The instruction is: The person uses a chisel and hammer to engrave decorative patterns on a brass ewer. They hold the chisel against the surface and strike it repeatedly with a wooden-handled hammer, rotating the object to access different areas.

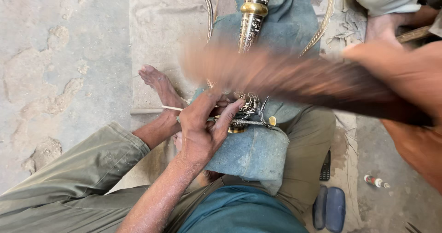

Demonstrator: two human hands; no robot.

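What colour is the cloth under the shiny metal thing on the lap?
The cloth is dusty blue, seen from the head camera.

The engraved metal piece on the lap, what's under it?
A blue cloth lies under the engraved metal piece, draped over the person's lap. The left hand and the blurred wooden stick cover its middle, so that part is hidden.
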